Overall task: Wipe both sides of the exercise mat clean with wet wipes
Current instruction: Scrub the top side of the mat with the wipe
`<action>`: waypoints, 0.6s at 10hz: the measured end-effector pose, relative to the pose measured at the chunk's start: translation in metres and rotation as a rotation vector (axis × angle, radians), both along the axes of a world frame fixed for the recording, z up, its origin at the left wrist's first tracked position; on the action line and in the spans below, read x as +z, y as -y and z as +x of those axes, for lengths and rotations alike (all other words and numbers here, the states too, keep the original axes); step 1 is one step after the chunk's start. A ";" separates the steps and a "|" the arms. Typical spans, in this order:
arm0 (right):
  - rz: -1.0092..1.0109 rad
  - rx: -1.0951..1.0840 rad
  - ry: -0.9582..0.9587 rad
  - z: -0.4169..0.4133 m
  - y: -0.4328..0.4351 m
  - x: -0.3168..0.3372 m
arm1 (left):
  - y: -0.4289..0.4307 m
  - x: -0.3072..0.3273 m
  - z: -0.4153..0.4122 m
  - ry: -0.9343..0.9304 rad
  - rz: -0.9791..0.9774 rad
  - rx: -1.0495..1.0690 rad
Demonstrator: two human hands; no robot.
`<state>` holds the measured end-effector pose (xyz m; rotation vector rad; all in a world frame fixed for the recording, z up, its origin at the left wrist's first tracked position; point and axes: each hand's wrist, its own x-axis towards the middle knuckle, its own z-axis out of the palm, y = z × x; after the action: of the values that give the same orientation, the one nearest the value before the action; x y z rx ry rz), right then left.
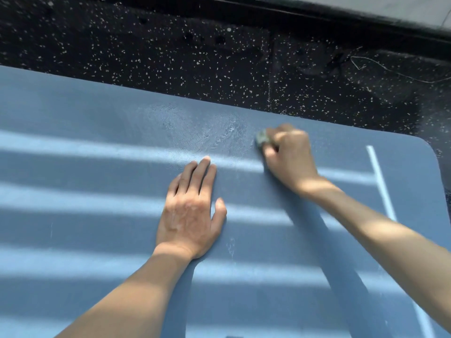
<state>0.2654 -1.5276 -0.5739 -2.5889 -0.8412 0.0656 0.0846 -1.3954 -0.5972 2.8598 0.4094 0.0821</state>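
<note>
A blue exercise mat point(85, 191) lies flat on the floor and fills most of the view, striped by bands of sunlight. My left hand point(191, 213) rests flat on the mat's middle, fingers straight. My right hand point(288, 152) is blurred by motion near the mat's far edge. Its curled fingers grip a crumpled grey-white wet wipe point(263, 139) pressed against the mat. A damp, smeared patch point(214, 132) shows on the mat just left of the wipe.
Black rubber floor point(195, 52) with white speckles lies beyond the mat's far edge. A pale line point(380, 181) is printed near the mat's right end, by its rounded corner. A dark ledge point(366, 18) runs along the top right. A thin wire point(390, 69) lies on the floor.
</note>
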 end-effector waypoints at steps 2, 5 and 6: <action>0.001 0.124 -0.072 -0.031 -0.012 -0.005 | 0.000 0.000 0.001 0.004 -0.005 -0.003; 0.058 0.089 -0.025 -0.007 -0.028 -0.010 | -0.001 -0.001 0.000 0.008 -0.008 -0.005; 0.053 0.057 -0.023 0.025 -0.031 -0.001 | -0.002 0.000 0.001 0.004 -0.003 -0.006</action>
<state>0.2907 -1.4969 -0.5746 -2.5101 -0.8967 0.0890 0.0852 -1.3935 -0.5975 2.8570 0.3995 0.0853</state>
